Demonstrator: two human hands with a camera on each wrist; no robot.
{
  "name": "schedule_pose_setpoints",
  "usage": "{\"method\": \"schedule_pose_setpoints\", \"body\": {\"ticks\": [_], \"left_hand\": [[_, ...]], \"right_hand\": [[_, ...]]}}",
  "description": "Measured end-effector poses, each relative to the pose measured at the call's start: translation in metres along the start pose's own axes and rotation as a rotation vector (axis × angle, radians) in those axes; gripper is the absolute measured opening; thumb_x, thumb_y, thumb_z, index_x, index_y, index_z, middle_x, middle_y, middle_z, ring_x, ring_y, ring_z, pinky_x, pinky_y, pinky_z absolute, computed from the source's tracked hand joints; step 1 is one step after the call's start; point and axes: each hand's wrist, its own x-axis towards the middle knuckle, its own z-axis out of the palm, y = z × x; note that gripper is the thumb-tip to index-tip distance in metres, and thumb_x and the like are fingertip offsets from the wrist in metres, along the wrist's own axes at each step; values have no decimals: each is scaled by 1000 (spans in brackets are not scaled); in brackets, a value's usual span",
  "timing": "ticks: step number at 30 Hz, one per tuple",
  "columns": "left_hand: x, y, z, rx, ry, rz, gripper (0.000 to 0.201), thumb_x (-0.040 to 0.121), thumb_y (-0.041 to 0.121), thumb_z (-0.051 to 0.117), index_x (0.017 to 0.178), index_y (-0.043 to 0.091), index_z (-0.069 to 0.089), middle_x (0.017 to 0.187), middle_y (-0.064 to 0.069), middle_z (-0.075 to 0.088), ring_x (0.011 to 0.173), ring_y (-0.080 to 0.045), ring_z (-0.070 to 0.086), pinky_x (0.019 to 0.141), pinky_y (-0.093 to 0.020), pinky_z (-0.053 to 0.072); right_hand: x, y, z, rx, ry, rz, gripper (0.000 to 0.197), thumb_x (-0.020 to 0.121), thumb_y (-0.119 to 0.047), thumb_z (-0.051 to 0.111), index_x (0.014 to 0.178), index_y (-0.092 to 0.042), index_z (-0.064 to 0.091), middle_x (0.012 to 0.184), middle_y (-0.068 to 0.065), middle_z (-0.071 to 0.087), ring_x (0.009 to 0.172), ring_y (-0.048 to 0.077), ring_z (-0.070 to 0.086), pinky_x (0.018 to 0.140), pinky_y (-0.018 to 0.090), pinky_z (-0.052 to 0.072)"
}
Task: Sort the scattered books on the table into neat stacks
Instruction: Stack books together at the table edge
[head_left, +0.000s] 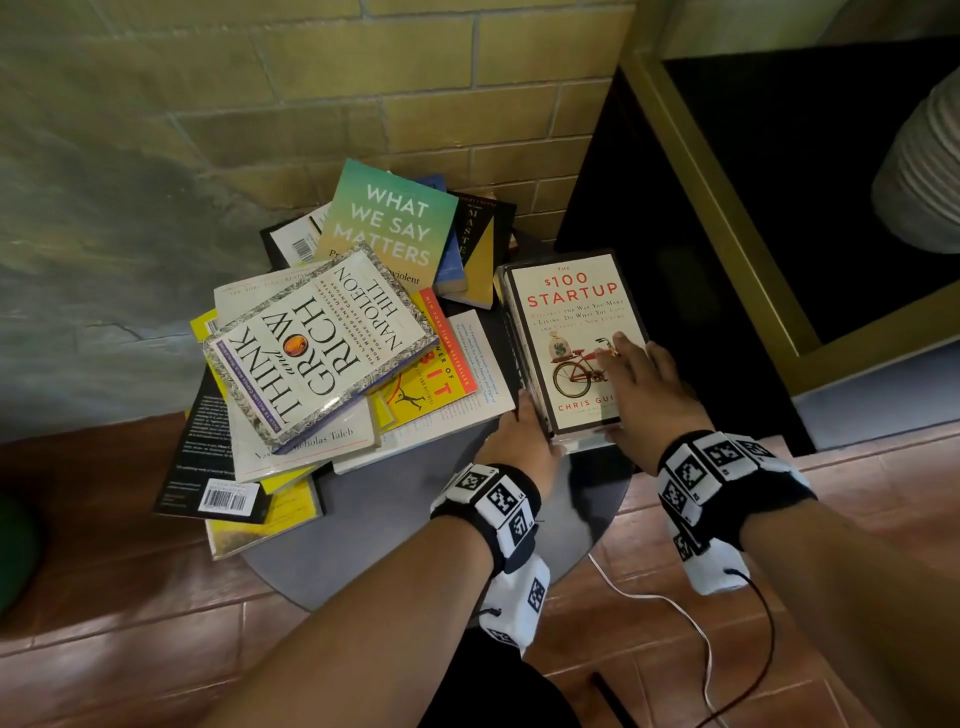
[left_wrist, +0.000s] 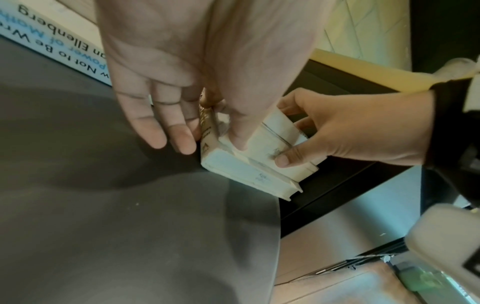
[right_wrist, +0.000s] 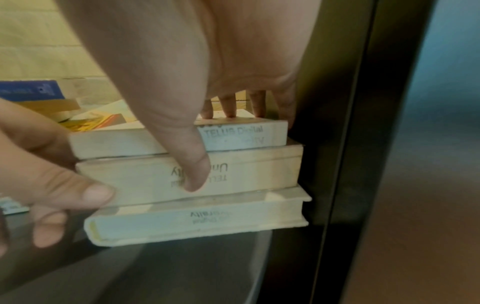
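Three books form a stack (head_left: 566, 312) at the right edge of the round dark table (head_left: 405, 519), with "$100 Startup" on top. My right hand (head_left: 639, 384) lies on that cover with fingers flat, and its thumb (right_wrist: 194, 176) presses the page edges of the middle book (right_wrist: 246, 170). My left hand (head_left: 519, 436) stands at the stack's near left corner. Its straight fingers (left_wrist: 161, 131) lie along the spine side and its thumb touches the near edge. A loose pile fills the table's left half, with "Think and Grow Rich" (head_left: 317, 348) on top and "What We Say Matters" (head_left: 389, 223) behind.
A dark cabinet with a gold frame (head_left: 675, 208) stands close against the stack's right side. A brick wall (head_left: 415, 104) rises behind the table. A white cable (head_left: 649, 597) trails over the tiled floor. Some pile books overhang the table's left edge.
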Motion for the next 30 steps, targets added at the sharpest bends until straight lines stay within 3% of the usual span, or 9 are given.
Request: {"method": "schedule_pose_setpoints", "body": {"ticks": [4,8,11,16,21,24,26,30], "left_hand": [[1,3,-4,27,16,3,86,91,41,58,155,14,7,145,-14,39,129,-33,47,108,-45,43],[0,2,-7,19,6,7,86,91,39,61,154,14,9,144,-13,42,131,-32,46,108,-44,42],[-4,3,-12,-21,79,16,90,84,33,70,153,15,14,137,-12,50,127,-31,50,104,-43,45],[-9,16,-16,-52,167,101,109,78,27,77,155,14,2,149,-12,36,133,-29,43,110,-38,39],[-11,18,-19,-79,154,101,107,79,23,76,155,15,1,146,-11,43,130,-28,48,107,-39,43],[-15,15,-22,-100,118,112,111,78,26,77,155,18,-3,144,-9,49,126,-28,53,105,-40,45],[-21,12,-28,-109,98,116,111,78,29,77,156,18,-2,146,-7,48,129,-26,51,107,-38,43],[-43,1,-52,-170,80,148,85,83,28,72,153,19,23,147,-5,46,129,-24,51,108,-35,41]], "right_hand": [[-1,-2,-1,-8,26,1,87,81,-22,70,147,-26,14,159,-4,-1,147,28,-2,111,50,30],[-1,0,-1,-2,15,-2,87,82,-24,70,148,-25,13,159,-6,-3,147,27,-5,111,50,30],[0,2,-1,14,15,-10,89,81,-27,71,148,-24,13,159,-6,-3,148,26,-5,111,50,32],[-1,3,2,31,35,-21,92,79,-32,73,148,-23,13,159,-6,-2,147,27,-3,112,49,33],[0,3,3,47,26,-25,92,79,-30,72,148,-22,11,159,-6,-4,147,28,-6,113,49,31],[-1,3,3,49,-3,-29,95,80,-31,71,149,-23,6,159,-7,-10,147,28,-11,116,50,24],[-3,4,0,23,-50,-40,102,79,-38,71,150,-25,-2,159,-7,-17,147,28,-15,118,50,12],[-12,5,-8,12,-80,-65,115,71,-61,68,150,-26,-7,159,-5,-16,147,28,-16,119,49,0]]}}
